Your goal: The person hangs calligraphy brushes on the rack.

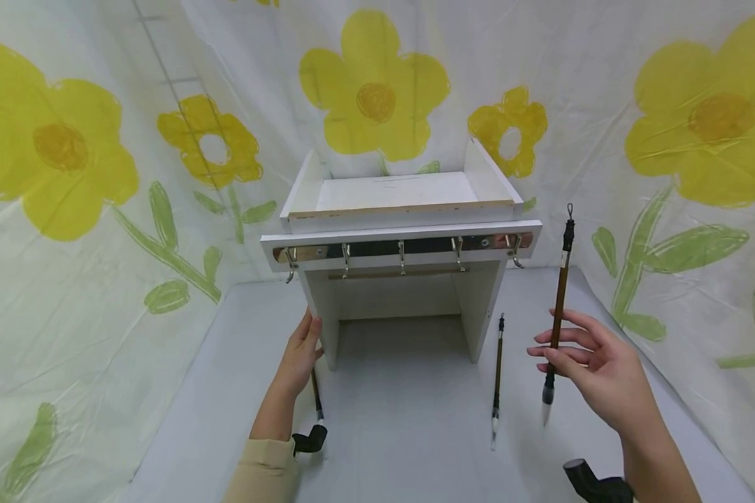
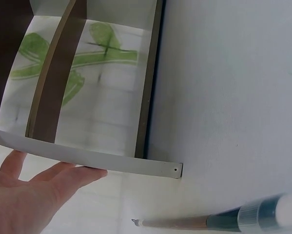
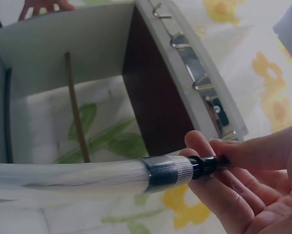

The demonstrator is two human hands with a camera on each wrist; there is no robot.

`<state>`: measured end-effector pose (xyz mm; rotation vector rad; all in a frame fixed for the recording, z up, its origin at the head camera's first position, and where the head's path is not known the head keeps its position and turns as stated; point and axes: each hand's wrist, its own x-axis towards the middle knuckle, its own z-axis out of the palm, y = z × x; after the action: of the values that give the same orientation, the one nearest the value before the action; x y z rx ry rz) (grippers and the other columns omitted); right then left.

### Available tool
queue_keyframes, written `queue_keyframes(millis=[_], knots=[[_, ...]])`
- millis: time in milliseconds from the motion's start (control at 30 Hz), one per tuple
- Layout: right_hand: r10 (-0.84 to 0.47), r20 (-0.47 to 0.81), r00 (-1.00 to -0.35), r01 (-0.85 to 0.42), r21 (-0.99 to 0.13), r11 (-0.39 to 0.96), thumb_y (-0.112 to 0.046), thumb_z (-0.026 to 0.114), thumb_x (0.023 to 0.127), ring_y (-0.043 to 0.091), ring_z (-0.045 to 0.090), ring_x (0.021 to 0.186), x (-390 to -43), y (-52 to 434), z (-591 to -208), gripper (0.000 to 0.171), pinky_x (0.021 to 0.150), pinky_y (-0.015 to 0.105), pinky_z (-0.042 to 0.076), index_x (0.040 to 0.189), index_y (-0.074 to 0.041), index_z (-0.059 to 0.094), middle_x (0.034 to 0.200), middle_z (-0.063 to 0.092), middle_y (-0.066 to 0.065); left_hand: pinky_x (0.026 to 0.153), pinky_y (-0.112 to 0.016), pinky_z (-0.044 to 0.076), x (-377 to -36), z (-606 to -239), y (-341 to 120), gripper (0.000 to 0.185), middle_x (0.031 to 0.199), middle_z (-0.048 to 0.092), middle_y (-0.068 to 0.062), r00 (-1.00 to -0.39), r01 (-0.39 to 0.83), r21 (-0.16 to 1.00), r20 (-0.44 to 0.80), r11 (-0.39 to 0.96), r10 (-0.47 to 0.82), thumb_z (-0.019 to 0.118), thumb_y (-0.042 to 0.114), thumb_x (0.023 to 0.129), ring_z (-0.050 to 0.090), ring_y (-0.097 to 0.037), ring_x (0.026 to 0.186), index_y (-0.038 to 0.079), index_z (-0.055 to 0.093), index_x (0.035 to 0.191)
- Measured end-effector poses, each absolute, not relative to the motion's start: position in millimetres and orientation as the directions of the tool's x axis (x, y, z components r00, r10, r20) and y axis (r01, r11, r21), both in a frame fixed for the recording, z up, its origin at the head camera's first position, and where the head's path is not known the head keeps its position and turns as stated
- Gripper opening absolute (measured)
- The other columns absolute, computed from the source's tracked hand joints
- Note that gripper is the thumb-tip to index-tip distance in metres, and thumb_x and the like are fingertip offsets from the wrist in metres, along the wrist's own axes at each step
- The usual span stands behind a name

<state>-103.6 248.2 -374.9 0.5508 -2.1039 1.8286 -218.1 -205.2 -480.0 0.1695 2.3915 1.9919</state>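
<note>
My right hand point(image 1: 581, 360) pinches a brown calligraphy brush point(image 1: 559, 300) and holds it upright, white tip down, to the right of a white rack point(image 1: 403, 209) with a row of metal hooks point(image 1: 403, 255). In the right wrist view the fingers point(image 3: 233, 161) grip the brush point(image 3: 167, 170) near its ferrule, in front of the hook rail point(image 3: 204, 83). My left hand point(image 1: 302, 349) lies flat with straight fingers against the rack's left side panel; the left wrist view shows that hand point(image 2: 33, 192) under the panel's edge point(image 2: 87, 161). A second brush point(image 1: 317, 398) lies on the table just below it.
A third brush point(image 1: 497, 381) lies on the grey table point(image 1: 403, 419) between the rack's right leg and my right hand. A white cloth with yellow flowers point(image 1: 377, 91) hangs behind and on both sides. The space under the rack is open.
</note>
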Motion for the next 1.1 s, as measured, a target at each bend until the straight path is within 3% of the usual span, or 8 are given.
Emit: queue_keyframes(millis=[400, 1100], knots=[[-0.120, 0.444, -0.888, -0.460, -0.855, 0.240, 0.016, 0.066, 0.089, 0.017, 0.077, 0.088, -102, 239, -375, 0.057, 0.068, 0.035, 0.062, 0.141, 0.003, 0.048, 0.105, 0.073, 0.004, 0.112, -0.066, 0.034, -216, -477, -205, 0.062, 0.170, 0.013, 0.005, -0.994, 0.068, 0.983, 0.053, 0.168, 0.094, 0.036, 0.054, 0.106, 0.019, -0.031, 0.155, 0.038, 0.013, 0.162], [-0.130, 0.457, -0.880, -0.474, -0.832, 0.288, 0.014, 0.066, 0.090, 0.020, 0.077, 0.086, -98, 231, -379, 0.054, 0.066, 0.037, 0.063, 0.140, 0.003, 0.049, 0.102, 0.074, 0.005, 0.112, -0.066, 0.033, -220, -483, -205, 0.065, 0.170, 0.012, 0.001, -0.994, 0.073, 0.981, 0.057, 0.179, 0.092, 0.035, 0.057, 0.105, 0.019, -0.033, 0.155, 0.035, 0.013, 0.163]])
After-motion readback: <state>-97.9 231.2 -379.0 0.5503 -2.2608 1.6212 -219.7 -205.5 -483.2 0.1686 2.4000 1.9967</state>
